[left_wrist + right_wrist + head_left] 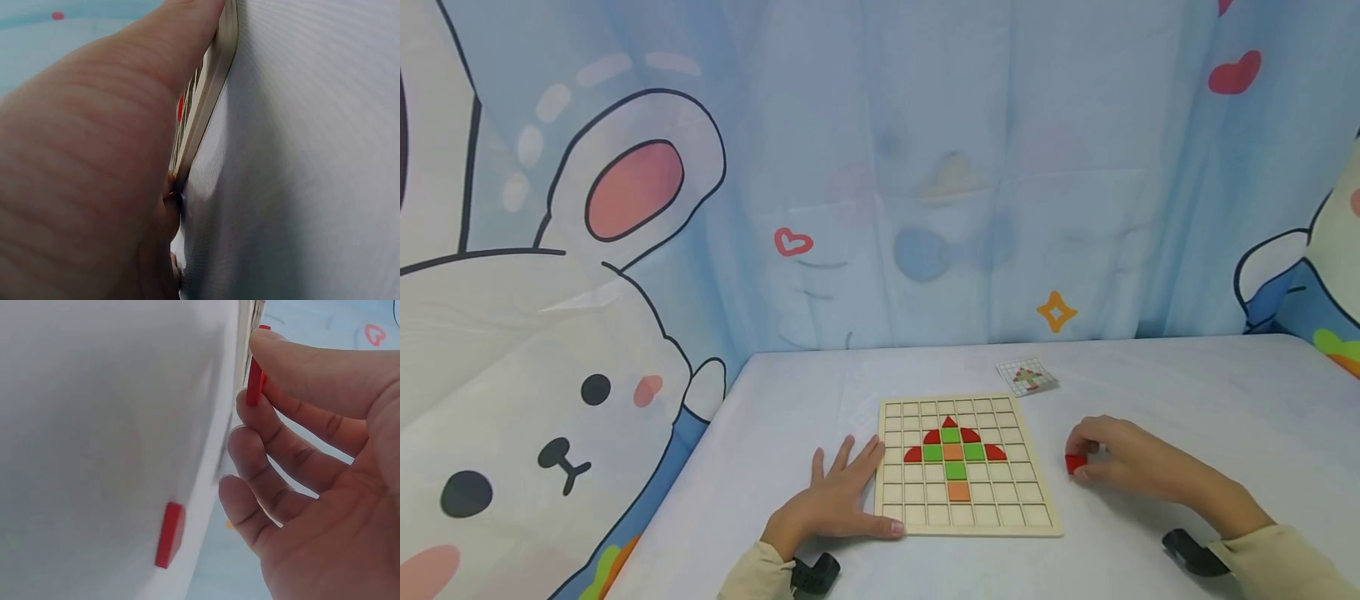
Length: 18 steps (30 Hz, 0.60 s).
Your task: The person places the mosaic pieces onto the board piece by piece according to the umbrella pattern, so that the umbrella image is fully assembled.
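A wooden grid board (1006, 517) lies flat on the table. On its squares, green squares, orange squares, red quarter-rounds and a red triangle (948, 422) at the top form a pattern. My left hand (838, 500) rests along the board's left side with fingers spread, the thumb at the front left corner; the left wrist view shows the board's side edge (209, 106) beyond the thumb. Right of the board, my right hand (1123, 458) pinches a small red tile (255, 381) between thumb and fingers. Another red tile (170, 536) lies on the table below this hand.
A small card (1028, 376) printed with a similar grid pattern lies behind the board's far right corner. The white-covered table (820, 400) meets a blue patterned curtain (925, 250) at the back. A cartoon-printed cloth (647, 467) borders the left side.
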Motion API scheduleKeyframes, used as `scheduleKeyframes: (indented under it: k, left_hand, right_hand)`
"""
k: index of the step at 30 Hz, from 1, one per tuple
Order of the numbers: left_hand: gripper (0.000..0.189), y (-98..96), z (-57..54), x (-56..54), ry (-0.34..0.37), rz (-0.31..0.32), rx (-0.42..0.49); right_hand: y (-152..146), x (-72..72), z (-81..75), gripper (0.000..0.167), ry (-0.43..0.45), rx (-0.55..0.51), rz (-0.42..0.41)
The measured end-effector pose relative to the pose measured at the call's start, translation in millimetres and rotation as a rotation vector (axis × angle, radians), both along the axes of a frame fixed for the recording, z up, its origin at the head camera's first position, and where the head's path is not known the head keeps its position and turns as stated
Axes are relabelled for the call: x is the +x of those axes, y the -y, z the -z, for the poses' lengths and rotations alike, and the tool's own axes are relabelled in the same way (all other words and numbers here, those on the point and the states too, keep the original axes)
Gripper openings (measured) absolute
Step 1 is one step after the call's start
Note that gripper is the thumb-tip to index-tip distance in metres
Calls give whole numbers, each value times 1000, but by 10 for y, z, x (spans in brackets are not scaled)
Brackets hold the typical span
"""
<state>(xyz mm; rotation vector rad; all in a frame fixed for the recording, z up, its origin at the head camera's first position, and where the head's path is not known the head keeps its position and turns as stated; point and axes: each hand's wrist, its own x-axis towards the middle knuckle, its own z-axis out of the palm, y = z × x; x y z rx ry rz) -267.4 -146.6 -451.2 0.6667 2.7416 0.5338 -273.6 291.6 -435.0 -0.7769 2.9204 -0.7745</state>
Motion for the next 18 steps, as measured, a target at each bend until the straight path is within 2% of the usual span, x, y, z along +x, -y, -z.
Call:
scheduleKeyframes:
  k: [9, 18]
  left_hand:
    - [122, 11, 15, -12, 4, -4, 2]
    - [122, 22, 40, -40, 6, 13, 12]
  right_hand:
    - [169, 55, -106, 21, 31, -45, -24]
    - [380, 127, -166, 21, -10, -77, -131]
